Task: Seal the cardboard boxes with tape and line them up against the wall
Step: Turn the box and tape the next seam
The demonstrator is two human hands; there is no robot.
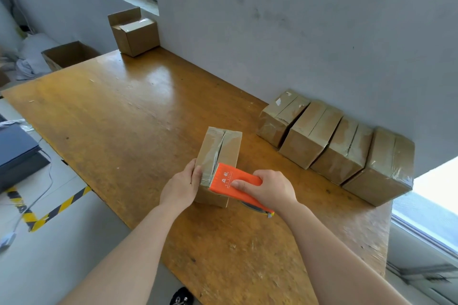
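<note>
A small cardboard box [228, 148] stands near the middle of the wooden table [119, 119], with clear tape along its top seam. My left hand [181, 188] grips the box's near left edge, thumb on top. My right hand [270, 190] holds an orange tape dispenser [228, 178] whose toothed front edge lies on the near end of the box's top. Several taped boxes [337, 143] stand in a row against the grey wall at the right.
An open cardboard box [136, 34] stands at the table's far corner by the wall. Another open box [69, 54] sits beyond the far left edge. Yellow-black floor tape [49, 213] and a dark blue object [17, 153] lie to the left.
</note>
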